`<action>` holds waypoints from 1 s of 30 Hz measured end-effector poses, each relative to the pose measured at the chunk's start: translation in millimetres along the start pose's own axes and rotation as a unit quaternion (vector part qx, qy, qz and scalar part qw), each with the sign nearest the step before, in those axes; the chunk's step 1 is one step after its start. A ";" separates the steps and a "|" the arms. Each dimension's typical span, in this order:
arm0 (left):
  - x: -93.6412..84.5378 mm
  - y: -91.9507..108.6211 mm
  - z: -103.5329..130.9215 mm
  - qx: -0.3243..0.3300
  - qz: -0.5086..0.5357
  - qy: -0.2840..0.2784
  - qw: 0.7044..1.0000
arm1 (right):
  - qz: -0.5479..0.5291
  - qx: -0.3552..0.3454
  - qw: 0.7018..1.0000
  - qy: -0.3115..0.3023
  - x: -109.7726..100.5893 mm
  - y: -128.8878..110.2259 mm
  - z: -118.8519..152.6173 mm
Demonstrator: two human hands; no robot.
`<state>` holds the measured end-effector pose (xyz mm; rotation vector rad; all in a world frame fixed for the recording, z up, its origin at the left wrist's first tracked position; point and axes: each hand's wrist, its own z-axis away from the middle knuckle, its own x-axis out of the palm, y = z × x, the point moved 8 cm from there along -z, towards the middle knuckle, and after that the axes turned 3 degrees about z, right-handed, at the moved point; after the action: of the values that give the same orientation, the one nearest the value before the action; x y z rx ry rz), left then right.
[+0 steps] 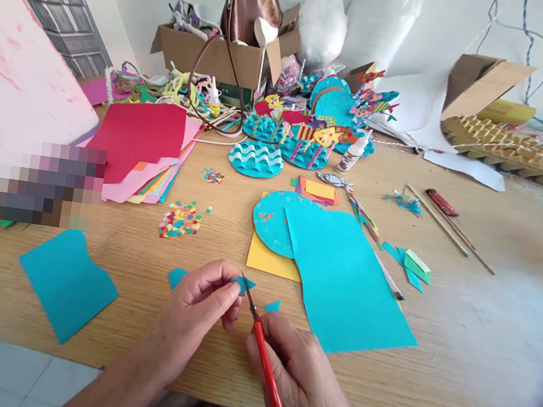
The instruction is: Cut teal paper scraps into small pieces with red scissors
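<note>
Between thumb and fingers, my left hand [211, 293] pinches a small piece of blue paper [246, 285]. My right hand [294, 362] grips red-handled scissors [268, 371], whose blades meet the edge of that piece. Small blue scraps lie on both sides of my hands, one [272, 306] near the scissors and another [176, 278] partly behind my left hand. To the right spreads a large blue sheet [351, 282] with a wavy edge, overlapping a blue disc [276, 221] and yellow paper [268, 262]. Another cut blue sheet [65, 286] rests at the left.
Paper dots [181, 221] lie left of the disc, below a stack of coloured paper [136, 141]. Behind are decorated blue wave crafts [256, 159] and a glue bottle [353, 153]. Sticks [438, 220], a red cutter [442, 202] and an egg tray [506, 150] sit at the right.
</note>
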<state>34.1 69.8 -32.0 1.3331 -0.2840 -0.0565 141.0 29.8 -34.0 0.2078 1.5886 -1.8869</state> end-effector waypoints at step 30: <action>7.4 12.5 4.8 0.019 -0.227 -0.128 0.965 | -0.112 -0.031 0.991 0.058 -24.4 -14.3 -21.3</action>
<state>38.6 66.8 -17.7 1.4087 -0.1922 -0.6163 145.8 59.4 -15.1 0.1173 1.8114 -2.0217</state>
